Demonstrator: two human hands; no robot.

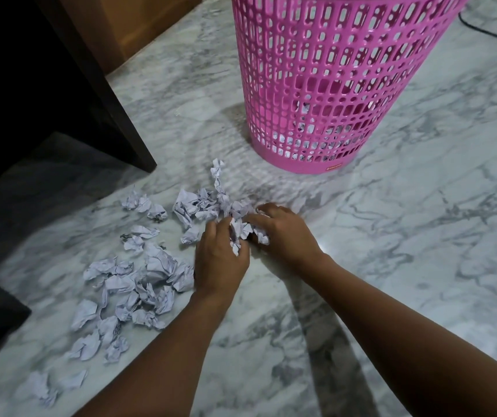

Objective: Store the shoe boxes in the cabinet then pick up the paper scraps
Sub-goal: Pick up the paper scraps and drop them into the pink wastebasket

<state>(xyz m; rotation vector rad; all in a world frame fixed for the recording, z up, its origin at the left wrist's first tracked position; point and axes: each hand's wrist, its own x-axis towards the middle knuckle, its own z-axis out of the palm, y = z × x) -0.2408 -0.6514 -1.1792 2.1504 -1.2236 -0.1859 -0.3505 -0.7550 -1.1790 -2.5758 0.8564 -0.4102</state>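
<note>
Nothing readable; the label (334, 167) on the pink basket (331, 85) is blurred.

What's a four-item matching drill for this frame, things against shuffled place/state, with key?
Things:
1. pink plastic basket
2. black cable
3. paper scraps
4. left hand

Place/state:
A. grips crumpled paper, next to the right hand
B. strewn on the marble floor, mostly left of the hands
C. upright, paper visible inside near its bottom
D. on the floor at the view's top right edge

Pairs: 1-C, 2-D, 3-B, 4-A
</note>
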